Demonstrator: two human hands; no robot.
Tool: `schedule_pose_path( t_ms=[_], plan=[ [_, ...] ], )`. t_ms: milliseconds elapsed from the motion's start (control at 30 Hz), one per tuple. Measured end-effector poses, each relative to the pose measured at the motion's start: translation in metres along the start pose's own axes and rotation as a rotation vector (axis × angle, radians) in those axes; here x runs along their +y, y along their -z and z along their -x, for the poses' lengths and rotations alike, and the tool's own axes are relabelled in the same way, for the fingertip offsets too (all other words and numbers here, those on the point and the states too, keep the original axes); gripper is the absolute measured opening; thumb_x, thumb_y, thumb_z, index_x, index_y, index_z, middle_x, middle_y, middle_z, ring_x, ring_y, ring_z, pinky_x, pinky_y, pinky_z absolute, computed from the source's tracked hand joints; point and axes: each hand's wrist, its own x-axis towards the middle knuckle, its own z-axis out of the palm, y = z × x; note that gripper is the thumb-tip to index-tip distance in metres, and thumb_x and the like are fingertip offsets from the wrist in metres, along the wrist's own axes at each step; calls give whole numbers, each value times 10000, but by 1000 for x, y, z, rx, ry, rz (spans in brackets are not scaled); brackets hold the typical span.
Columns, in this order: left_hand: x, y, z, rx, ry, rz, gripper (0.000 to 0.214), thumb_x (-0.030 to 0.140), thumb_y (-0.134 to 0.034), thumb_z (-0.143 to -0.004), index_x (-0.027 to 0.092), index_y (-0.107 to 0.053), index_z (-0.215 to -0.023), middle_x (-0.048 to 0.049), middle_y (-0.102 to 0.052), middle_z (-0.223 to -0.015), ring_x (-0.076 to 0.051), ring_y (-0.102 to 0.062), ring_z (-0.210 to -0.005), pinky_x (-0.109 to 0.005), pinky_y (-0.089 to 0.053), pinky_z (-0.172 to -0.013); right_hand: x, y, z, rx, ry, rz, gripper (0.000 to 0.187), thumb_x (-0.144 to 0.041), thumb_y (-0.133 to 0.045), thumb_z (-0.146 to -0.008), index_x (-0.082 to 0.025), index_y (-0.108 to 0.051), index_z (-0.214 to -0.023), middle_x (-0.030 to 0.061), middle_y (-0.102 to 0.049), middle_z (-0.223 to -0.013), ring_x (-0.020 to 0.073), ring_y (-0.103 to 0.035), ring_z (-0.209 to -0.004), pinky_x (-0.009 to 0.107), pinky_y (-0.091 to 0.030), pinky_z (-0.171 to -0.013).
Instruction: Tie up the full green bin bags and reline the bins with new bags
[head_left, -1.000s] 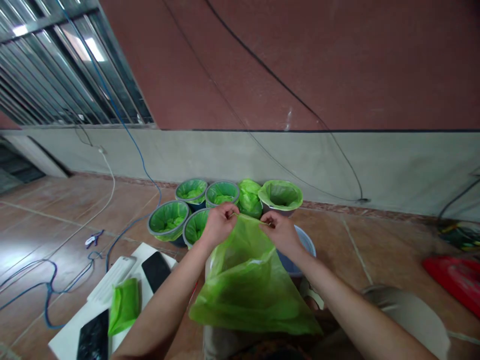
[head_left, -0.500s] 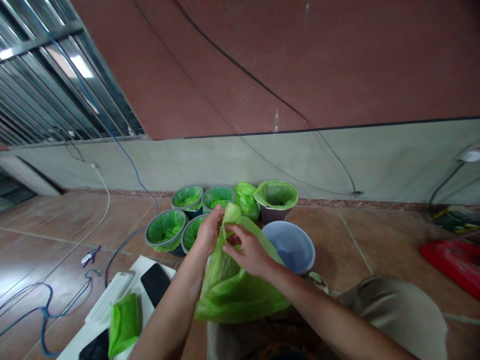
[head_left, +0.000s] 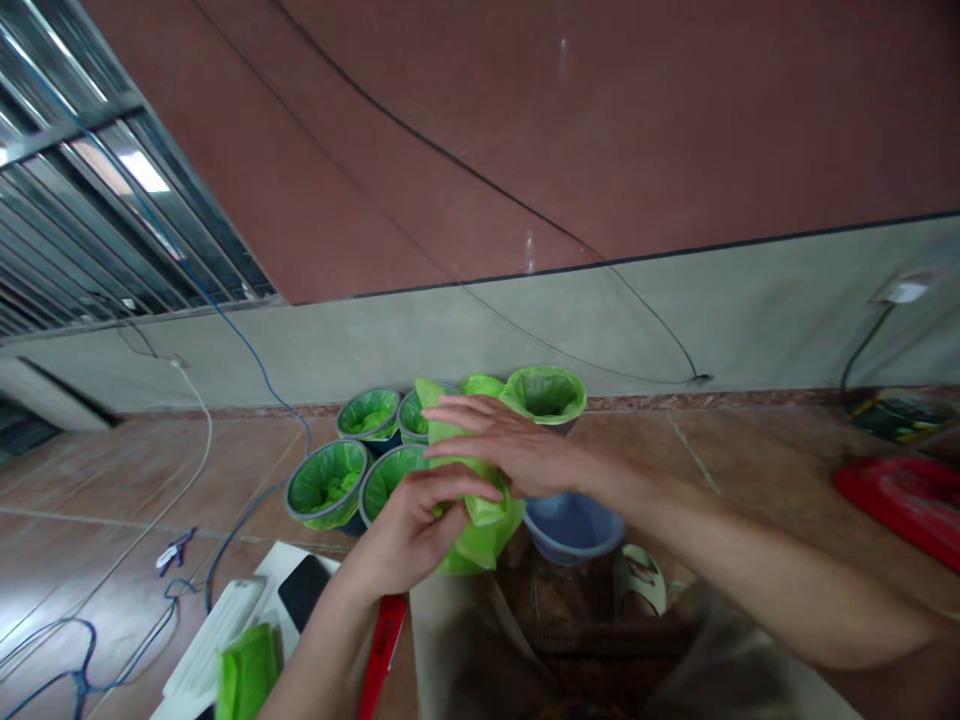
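Note:
A thin light-green plastic bag (head_left: 484,545) is bunched up in front of me, above my lap. My left hand (head_left: 420,520) curls its thumb and fingers round the lower left side of the bunch. Over the upper part lies my right hand (head_left: 502,440), fingers stretched long across the plastic and its thumb out of sight. One corner of the bag sticks up past the right fingertips. Behind the hands are several bins with green liners, among them a grey-rimmed bin (head_left: 328,484) and a brownish bin (head_left: 544,395). A blue-grey basin (head_left: 574,530) is just right of the bag.
At lower left, a white board (head_left: 281,565) bears a dark phone (head_left: 304,592), a white ribbed case (head_left: 217,640) and a folded green packet (head_left: 247,670). Blue cables (head_left: 90,630) trail over the floor. A red strip (head_left: 384,650) shows beside my leg. Something red (head_left: 900,505) lies right.
The spread-out bag has been drawn together into a narrow bunch. My right hand has moved up and across it; my left hand has come lower. The basin and sandal show more.

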Motion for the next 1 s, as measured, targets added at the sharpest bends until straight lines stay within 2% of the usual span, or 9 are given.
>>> schedule_pose_path(
  t_ms=[100,200,300,433,633,733,833,900,1000],
  plan=[
    [12,-1,4,-61,-72,-78,268,169,-509,-879,213,-752,-984,-59,-738,-910,-185,-675,-855,-296,-518,-777,10,1,5,-52,6,66,283,-114,-681,-745,-302,-733,-950,-43,-527,-1407,202,-315,-1413,465,-197,-1172],
    [13,9,13,47,-98,-165,282,168,-511,-872,231,-753,-1002,-64,-743,-904,-195,-685,-855,-310,-535,-767,32,3,21,5,-68,170,232,-61,-632,-759,-262,-738,-805,-13,-627,-1278,212,-363,-1384,492,-141,-1181],
    [10,25,28,176,-93,-266,257,201,-543,-863,256,-762,-984,-62,-748,-909,-210,-691,-861,-329,-551,-767,55,16,43,27,-187,316,247,-50,-591,-772,-241,-742,-814,24,-646,-1241,245,-353,-1385,530,-115,-1172],
    [1,45,47,371,-38,-387,203,285,-588,-850,259,-769,-936,-49,-752,-934,-213,-695,-890,-327,-559,-809,74,36,70,-24,-310,529,253,-61,-567,-771,-208,-747,-869,76,-616,-1286,286,-327,-1386,544,-129,-1157],
    [-33,68,52,710,44,-363,235,367,-678,-794,213,-755,-954,-34,-750,-928,-170,-686,-809,-237,-561,-697,86,52,105,67,-442,636,259,-63,-563,-752,-207,-731,-886,96,-640,-1239,291,-405,-1313,528,-208,-1122],
    [-56,75,47,812,109,-258,277,393,-708,-758,195,-743,-948,-34,-748,-909,-167,-678,-787,-231,-558,-670,86,62,122,116,-499,622,223,-100,-560,-772,-192,-723,-894,111,-677,-1143,287,-503,-1201,502,-306,-1062],
    [-78,76,46,823,186,-140,292,413,-717,-731,176,-735,-902,-50,-745,-940,-186,-680,-827,-252,-563,-703,77,65,142,193,-505,518,229,-136,-523,-826,-193,-716,-935,97,-695,-1085,249,-576,-1097,443,-400,-994],
    [-91,73,49,836,223,-39,287,391,-733,-706,174,-725,-892,-57,-739,-992,-204,-680,-886,-278,-566,-756,63,54,159,272,-486,405,221,-168,-516,-856,-204,-711,-954,87,-691,-1101,229,-595,-1077,413,-435,-972],
    [-111,62,58,900,242,177,267,322,-753,-647,178,-714,-868,-53,-732,-1019,-216,-672,-949,-312,-550,-837,34,18,187,298,-497,244,158,-231,-552,-876,-228,-702,-928,76,-683,-1100,221,-603,-1073,399,-457,-962]
  ],
)
